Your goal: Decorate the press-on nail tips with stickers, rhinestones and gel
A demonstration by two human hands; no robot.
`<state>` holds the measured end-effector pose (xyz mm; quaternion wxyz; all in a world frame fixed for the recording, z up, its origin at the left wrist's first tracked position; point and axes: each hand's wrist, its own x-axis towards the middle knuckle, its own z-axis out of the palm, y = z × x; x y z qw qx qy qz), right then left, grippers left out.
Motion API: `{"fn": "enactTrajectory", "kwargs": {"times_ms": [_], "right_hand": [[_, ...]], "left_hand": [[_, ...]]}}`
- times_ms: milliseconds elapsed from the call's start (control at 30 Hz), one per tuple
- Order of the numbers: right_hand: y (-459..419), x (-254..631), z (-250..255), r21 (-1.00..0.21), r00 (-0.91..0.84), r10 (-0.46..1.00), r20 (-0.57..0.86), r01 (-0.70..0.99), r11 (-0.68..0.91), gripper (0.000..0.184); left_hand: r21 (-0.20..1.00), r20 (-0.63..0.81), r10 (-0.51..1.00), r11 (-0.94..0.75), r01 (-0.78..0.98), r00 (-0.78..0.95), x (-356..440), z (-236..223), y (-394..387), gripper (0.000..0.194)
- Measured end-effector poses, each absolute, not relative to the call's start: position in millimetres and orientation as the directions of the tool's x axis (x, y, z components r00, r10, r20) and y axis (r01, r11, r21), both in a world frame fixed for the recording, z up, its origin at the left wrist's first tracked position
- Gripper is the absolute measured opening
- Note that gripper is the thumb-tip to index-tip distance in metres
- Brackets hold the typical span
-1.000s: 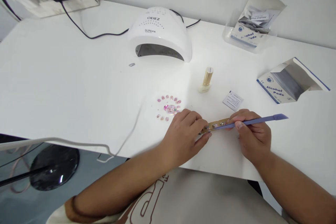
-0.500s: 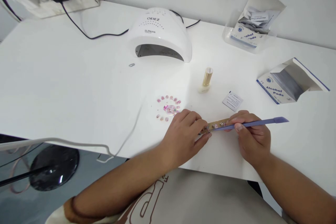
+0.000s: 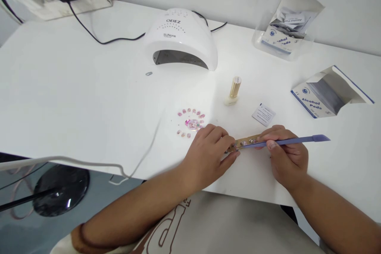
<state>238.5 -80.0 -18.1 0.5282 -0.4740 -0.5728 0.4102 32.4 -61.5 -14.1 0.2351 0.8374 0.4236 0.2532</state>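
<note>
My left hand (image 3: 208, 156) is closed on the left end of a narrow gold-brown strip (image 3: 257, 137) bearing several small gem-decorated nails. Its fingertips cover part of that end. In my right hand (image 3: 288, 160) is a slim purple stick (image 3: 300, 140) with a wide slanted end pointing right. The thin tip reaches the nail (image 3: 236, 148) by my left fingertips; whether it touches is too small to tell. Left of the strip lies a pink shiny oval piece (image 3: 193, 124), with several small pink pieces (image 3: 189, 110) curved around it.
A white nail lamp (image 3: 181, 39) stands at the back. A gold-capped bottle (image 3: 235, 89) and a small white packet (image 3: 264, 114) lie beyond my hands. Open alcohol-pad boxes (image 3: 312, 103) sit at right. A grey nail-shaped piece (image 3: 149, 74) lies before the lamp.
The purple stick has tilted slightly, its wide end now a little lower and further right. My right hand has shifted slightly; my left hand stays in place.
</note>
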Motion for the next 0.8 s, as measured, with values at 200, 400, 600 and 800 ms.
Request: {"fn": "enactTrajectory", "kwargs": {"times_ms": [200, 400, 600, 800], "right_hand": [[-79.2, 239.4, -19.3, -0.958, 0.002, 0.97, 0.242, 0.158, 0.238, 0.013], [-78.0, 239.7, -18.8, -0.951, 0.007, 0.968, 0.252, 0.188, 0.246, 0.01], [-78.4, 239.4, -18.0, -0.957, 0.004, 0.969, 0.246, 0.159, 0.242, 0.014], [-79.0, 239.1, -17.6, -0.959, 0.0, 0.971, 0.241, 0.152, 0.238, 0.014]], "left_hand": [[0.606, 0.221, 0.829, -0.529, 0.594, 0.513, 32.4, -14.2, -62.1, 0.005], [0.607, 0.216, 0.837, -0.518, 0.602, 0.503, 32.7, -14.3, -63.1, 0.007], [0.605, 0.225, 0.844, -0.513, 0.609, 0.488, 30.5, -12.4, -65.1, 0.017], [0.574, 0.342, 0.785, -0.609, 0.547, 0.516, 27.2, -11.2, -65.7, 0.012]]}}
